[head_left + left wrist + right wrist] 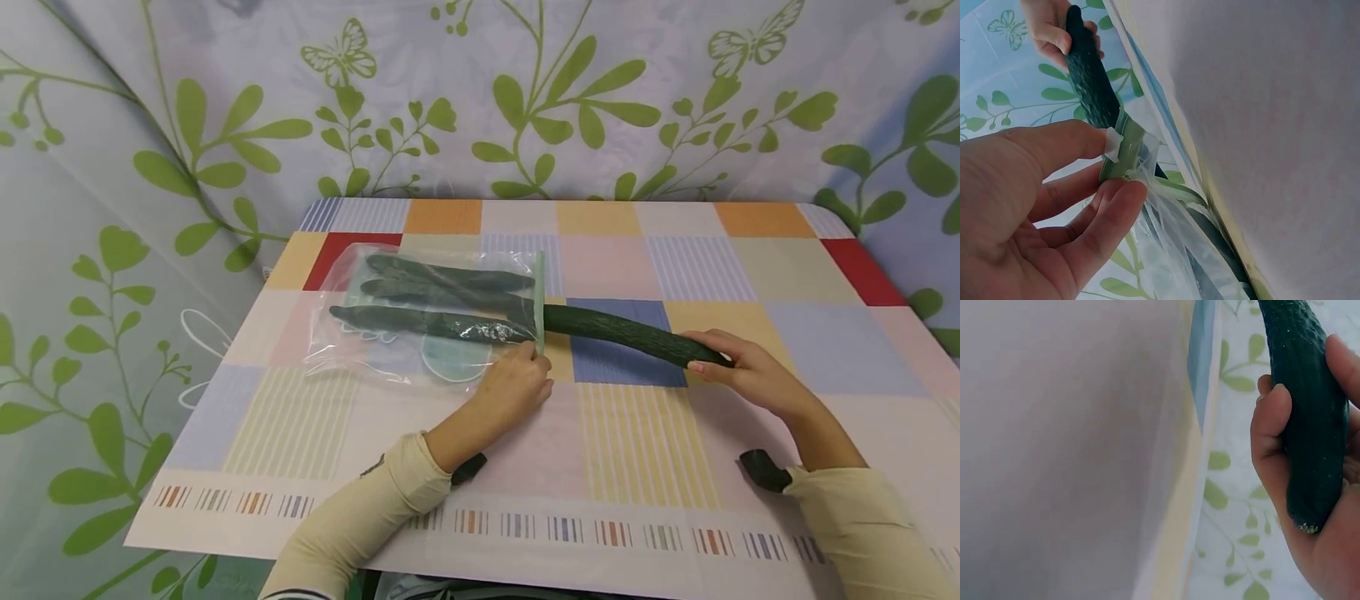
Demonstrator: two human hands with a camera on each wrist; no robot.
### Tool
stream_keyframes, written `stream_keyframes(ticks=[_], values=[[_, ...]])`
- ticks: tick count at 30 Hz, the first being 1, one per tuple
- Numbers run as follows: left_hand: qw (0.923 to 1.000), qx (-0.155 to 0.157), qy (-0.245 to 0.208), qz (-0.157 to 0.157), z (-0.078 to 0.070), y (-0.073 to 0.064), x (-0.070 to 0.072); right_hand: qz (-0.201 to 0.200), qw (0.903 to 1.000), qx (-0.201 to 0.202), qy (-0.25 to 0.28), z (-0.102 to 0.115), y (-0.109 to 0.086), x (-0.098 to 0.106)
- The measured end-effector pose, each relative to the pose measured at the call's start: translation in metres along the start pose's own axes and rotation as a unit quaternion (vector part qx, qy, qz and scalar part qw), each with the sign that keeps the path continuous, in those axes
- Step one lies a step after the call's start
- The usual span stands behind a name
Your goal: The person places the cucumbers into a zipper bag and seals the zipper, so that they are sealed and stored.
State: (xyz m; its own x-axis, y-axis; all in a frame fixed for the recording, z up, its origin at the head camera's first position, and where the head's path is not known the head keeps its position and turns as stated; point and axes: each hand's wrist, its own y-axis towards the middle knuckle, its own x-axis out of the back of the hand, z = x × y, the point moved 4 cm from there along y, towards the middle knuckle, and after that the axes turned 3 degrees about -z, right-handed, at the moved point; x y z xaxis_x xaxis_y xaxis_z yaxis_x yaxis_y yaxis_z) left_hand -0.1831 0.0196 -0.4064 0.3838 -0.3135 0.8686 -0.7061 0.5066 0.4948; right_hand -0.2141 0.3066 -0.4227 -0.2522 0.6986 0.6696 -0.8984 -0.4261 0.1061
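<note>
A clear zip bag [405,367] with a green zip strip [539,287] lies on the table with several dark green cucumbers in it. My left hand [513,383] pinches the near corner of the bag's mouth; a white slider [1113,145] shows at the fingertips in the left wrist view. My right hand [750,375] grips the outer end of a long cucumber [622,327], thumb on one side and fingers on the other. This cucumber's far end is at the bag's opening, partly inside. The right wrist view shows the blunt tip [1307,526] against the palm.
A patchwork-patterned cloth [810,350] covers the table. Behind it hangs a pale curtain [420,67] printed with leaves and butterflies. The table's front edge [247,550] runs below the left forearm. A dark item [763,471] sits at the right sleeve.
</note>
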Motion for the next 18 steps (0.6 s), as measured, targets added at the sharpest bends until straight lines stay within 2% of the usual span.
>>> stream_keyframes(ticks=[4, 9, 14, 18], values=[[1.0, 0.002, 0.001, 0.005, -0.001, 0.0, -0.001, 0.03, 0.9981, -0.04, -0.037, 0.005, 0.016, -0.01], [1.0, 0.0, 0.006, 0.0, -0.001, 0.0, 0.001, 0.069, 0.9949, -0.06, -0.042, 0.011, 0.032, -0.017], [0.9999, 0.0, 0.014, 0.0, 0.0, -0.001, 0.002, 0.091, 0.9939, -0.045, -0.043, 0.015, 0.046, -0.023], [0.9996, -0.003, 0.026, 0.001, 0.0, 0.0, 0.001, 0.106, 0.9936, -0.031, -0.025, 0.016, 0.057, -0.031]])
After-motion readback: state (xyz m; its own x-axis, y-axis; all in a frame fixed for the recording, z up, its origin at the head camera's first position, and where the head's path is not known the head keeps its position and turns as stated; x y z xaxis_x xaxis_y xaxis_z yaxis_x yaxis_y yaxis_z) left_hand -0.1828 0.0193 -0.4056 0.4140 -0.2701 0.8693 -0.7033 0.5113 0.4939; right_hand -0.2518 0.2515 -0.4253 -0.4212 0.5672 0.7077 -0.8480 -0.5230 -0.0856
